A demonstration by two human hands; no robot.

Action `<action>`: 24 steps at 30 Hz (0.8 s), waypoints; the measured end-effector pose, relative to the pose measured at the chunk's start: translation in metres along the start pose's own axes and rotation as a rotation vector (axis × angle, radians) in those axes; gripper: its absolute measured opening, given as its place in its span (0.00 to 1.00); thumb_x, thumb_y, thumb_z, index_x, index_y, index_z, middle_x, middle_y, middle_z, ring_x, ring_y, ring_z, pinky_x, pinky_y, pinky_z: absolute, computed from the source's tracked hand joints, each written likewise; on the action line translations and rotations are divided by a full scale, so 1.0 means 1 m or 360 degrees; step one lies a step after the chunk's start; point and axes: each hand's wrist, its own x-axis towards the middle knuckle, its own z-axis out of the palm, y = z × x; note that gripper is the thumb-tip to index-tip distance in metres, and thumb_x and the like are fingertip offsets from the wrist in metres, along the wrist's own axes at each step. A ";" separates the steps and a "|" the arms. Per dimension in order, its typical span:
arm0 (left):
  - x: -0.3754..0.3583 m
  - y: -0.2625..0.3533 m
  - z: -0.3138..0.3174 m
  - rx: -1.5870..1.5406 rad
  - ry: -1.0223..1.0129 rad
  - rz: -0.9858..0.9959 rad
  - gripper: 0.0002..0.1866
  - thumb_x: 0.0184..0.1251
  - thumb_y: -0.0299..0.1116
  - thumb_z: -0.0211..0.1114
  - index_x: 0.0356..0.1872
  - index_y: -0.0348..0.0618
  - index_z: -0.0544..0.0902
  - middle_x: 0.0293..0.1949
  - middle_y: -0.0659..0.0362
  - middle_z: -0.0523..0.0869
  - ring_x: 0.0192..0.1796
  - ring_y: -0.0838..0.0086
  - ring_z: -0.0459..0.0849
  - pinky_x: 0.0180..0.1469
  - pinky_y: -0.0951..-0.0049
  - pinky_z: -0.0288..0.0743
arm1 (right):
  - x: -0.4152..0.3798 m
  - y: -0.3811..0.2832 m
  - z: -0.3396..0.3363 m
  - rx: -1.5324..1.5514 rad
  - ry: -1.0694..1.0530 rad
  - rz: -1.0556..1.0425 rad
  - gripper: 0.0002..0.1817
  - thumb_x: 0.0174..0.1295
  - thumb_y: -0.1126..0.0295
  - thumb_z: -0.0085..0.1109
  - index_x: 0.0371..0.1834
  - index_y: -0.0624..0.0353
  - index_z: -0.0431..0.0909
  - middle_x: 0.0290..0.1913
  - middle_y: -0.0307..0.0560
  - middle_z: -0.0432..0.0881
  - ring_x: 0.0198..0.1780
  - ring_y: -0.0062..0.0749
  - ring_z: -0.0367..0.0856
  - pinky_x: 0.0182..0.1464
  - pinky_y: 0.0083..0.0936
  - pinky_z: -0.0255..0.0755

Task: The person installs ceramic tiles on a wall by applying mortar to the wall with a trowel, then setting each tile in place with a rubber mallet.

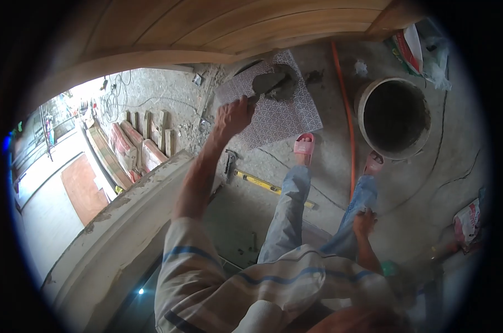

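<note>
My left hand (pixel 236 117) is closed around the handle of a trowel (pixel 267 84). Its dark blade lies over grey mortar (pixel 286 90) on a patterned tile (pixel 287 121), which rests on the floor. Down at the right, my right hand (pixel 365 223) lies against my jeans near the knee, fingers loosely apart and seemingly holding nothing. A large round bucket (pixel 364 119) stands beyond that knee, its inside dark grey.
An orange hose (pixel 343 100) runs between my feet. A yellow spirit level (pixel 260 183) and a hammer (pixel 230 162) lie nearby. Wood pieces (pixel 135 141) are stacked at left, beyond a rough ledge (pixel 118 213). Wooden panelling (pixel 224 28) spans the top; a bag (pixel 409 50) stands at upper right.
</note>
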 end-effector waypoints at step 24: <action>-0.106 0.031 -0.019 -0.1344 -0.0221 -0.0984 0.28 0.70 0.59 0.52 0.25 0.41 0.70 0.15 0.63 0.70 0.16 0.78 0.70 0.21 0.73 0.63 | 0.086 -0.374 -0.052 0.1303 0.0309 -0.1180 0.33 0.51 0.69 0.55 0.67 0.55 0.70 0.66 0.59 0.67 0.67 0.52 0.64 0.67 0.49 0.61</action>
